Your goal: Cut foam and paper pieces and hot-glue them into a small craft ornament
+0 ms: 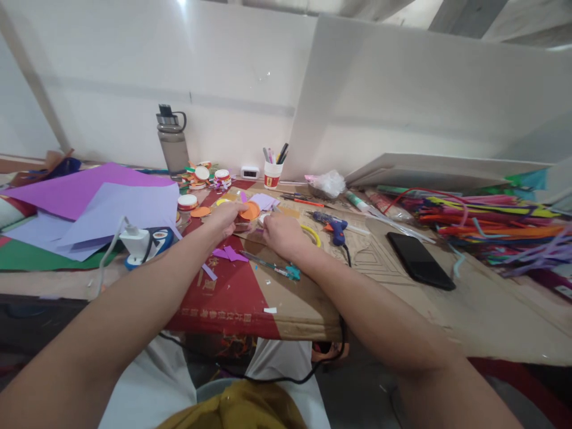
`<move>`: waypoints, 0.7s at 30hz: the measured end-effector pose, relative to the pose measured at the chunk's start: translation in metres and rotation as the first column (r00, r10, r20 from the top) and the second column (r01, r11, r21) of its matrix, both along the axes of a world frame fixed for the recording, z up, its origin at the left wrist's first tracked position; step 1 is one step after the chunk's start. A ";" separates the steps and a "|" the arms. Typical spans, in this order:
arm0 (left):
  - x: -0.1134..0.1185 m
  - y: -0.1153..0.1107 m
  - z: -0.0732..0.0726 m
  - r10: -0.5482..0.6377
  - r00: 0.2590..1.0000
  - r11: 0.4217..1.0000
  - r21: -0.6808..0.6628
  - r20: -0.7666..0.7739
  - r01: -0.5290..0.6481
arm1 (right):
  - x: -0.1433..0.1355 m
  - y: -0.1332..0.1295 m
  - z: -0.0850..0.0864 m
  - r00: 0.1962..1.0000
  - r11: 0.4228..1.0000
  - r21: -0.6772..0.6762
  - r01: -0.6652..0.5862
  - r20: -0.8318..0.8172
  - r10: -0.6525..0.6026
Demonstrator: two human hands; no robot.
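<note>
My left hand [226,219] is closed, with its fingertips at the edge of a round orange paper piece [251,211], which it pinches. Just to the right, my right hand [282,233] is curled shut above the cardboard; what sits in its fingers is hidden. Pale lilac paper [264,202] lies behind both hands. Purple paper scraps [230,254] are on the red part of the board in front of them. A pen with a teal star-shaped end [273,266] rests nearer to me. Beside my right wrist is a yellow ring [313,235].
A blue glue gun [338,231] with a cord and a black phone [420,260] lie to the right. Pipe cleaners [496,223] are piled farther right. A bottle [172,143] and a pen cup [273,174] stand at the back. Purple sheets [120,208] and a plugged power strip [149,247] occupy the left.
</note>
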State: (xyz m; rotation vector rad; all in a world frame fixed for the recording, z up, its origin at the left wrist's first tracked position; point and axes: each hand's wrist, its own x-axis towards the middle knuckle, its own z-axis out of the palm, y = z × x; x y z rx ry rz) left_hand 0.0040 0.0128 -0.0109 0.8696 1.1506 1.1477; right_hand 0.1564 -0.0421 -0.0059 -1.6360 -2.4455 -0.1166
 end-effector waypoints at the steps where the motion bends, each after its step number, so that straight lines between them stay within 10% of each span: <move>1: 0.000 0.000 0.000 -0.003 1.000 1.000 0.013 -0.006 0.003 | 0.001 -0.002 0.001 1.000 0.999 -0.038 -0.007 -0.021 0.007; 6: -0.004 0.001 0.001 -0.025 0.999 0.990 0.140 -0.035 0.030 | 0.017 0.003 0.014 0.939 0.987 -0.074 -0.142 -0.326 0.111; 12: -0.007 0.007 0.000 0.000 1.000 0.973 0.231 -0.007 0.002 | 0.077 0.018 0.031 0.917 0.955 0.059 0.289 -0.302 -0.259; 17: -0.005 0.004 0.002 -0.008 0.999 0.965 0.262 0.039 -0.002 | 0.122 0.008 0.007 0.862 0.862 0.034 0.506 0.013 -0.507; 21: -0.005 0.000 0.007 -0.030 0.997 0.962 0.273 0.068 0.010 | 0.140 0.009 -0.018 0.847 0.845 -0.130 0.518 -0.063 -0.528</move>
